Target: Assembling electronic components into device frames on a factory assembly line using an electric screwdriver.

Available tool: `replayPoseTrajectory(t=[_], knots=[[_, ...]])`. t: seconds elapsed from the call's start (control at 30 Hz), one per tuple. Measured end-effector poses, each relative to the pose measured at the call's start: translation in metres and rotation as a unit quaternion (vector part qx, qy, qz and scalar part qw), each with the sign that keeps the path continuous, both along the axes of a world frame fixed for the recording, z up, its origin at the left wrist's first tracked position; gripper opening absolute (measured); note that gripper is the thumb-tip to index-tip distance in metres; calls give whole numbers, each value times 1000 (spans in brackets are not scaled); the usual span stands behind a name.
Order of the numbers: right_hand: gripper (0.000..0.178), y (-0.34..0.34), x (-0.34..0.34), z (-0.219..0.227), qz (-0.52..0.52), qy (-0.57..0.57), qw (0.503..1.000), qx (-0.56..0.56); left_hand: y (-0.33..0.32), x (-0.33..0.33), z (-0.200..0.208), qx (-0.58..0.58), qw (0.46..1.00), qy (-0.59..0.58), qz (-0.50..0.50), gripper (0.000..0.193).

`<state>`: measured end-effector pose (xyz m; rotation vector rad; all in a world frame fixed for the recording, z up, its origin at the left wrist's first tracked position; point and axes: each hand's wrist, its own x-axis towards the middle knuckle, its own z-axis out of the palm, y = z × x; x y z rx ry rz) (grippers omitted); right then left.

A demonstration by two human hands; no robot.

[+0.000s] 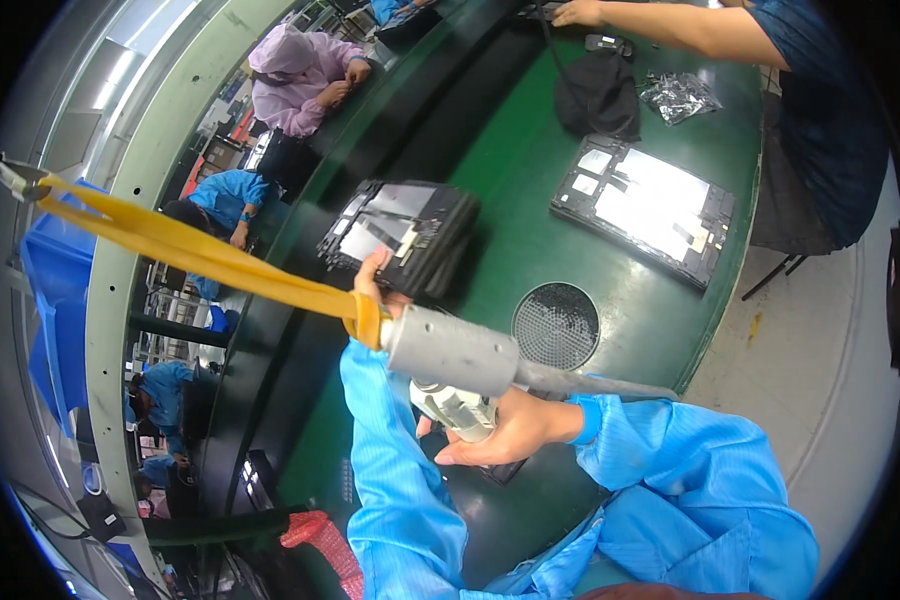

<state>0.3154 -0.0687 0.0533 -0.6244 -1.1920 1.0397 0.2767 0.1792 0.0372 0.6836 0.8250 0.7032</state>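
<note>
My right hand (515, 430) is closed around the cream lower part of a power screwdriver (455, 352), whose grey cylindrical body hangs from a yellow strap (205, 248). The driver's tip is hidden. Beyond the tool, my left hand (372, 280) has its fingers on the near edge of a flat black electronic device (398, 228) with silver panels. That device looks stacked on other dark ones and is blurred by motion. Part of my left hand is hidden behind the driver. Below my right hand shows the corner of another dark flat item (503, 472).
A similar silver-and-black device (660, 210) lies on the green table (510, 215). A round mesh grille (556, 325) is set in the surface. Farther off are a dark cloth bag (598, 95), small clear packets (678, 95) and a co-worker's arm (690, 28). Red wrap (325, 545) lies near left.
</note>
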Motion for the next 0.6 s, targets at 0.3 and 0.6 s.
replayPoseTrajectory(t=[0.3, 0.6], knots=[[32, -40, -12, 35, 191, 68, 978, -57, -148, 89, -42, 42, 978, -150, -140, 44], [10, -89, -1, 47, 143, 47, 987, -57, -230, 153, -22, 32, 955, -107, -274, 53]])
